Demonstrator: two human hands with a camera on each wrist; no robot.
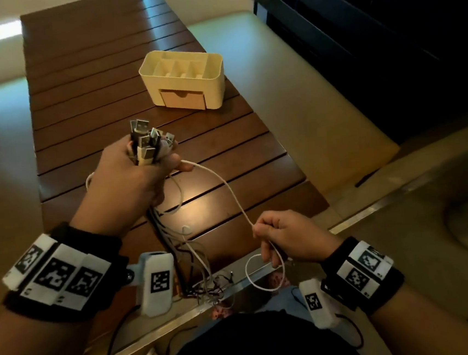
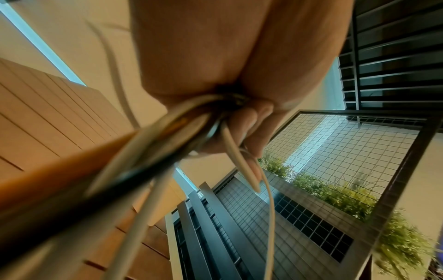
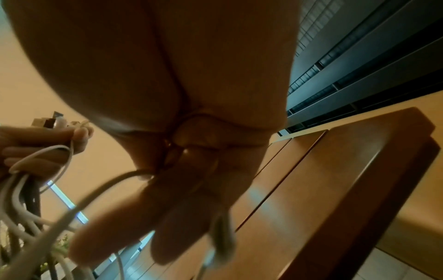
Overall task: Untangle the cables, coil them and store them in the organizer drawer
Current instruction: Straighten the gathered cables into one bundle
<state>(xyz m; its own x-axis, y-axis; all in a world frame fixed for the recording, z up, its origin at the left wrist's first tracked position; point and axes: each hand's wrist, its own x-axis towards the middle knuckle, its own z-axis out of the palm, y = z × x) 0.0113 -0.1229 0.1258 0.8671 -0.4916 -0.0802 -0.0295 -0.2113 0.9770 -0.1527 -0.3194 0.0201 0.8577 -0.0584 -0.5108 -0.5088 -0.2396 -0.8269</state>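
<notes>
My left hand (image 1: 137, 169) grips a bundle of cables (image 1: 145, 141) above the slatted wooden table (image 1: 81, 86), their USB plugs sticking up past the fist. The black and white tails hang below the fist in a tangle (image 1: 208, 282) at the table's near edge. One white cable (image 1: 228, 186) runs from the left hand's fingers down to my right hand (image 1: 284, 238), which pinches it and holds a small loop (image 1: 262, 274) beneath. In the left wrist view the cables (image 2: 182, 128) pass through the curled fingers. The right wrist view shows the white cable (image 3: 223, 236) between the right hand's fingers.
A cream organizer (image 1: 217, 73) with open top compartments and a closed front drawer (image 1: 182, 98) stands on the table's far right part. A dark cabinet (image 1: 370, 35) lies to the right. Pale floor (image 1: 292, 114) runs beside the table.
</notes>
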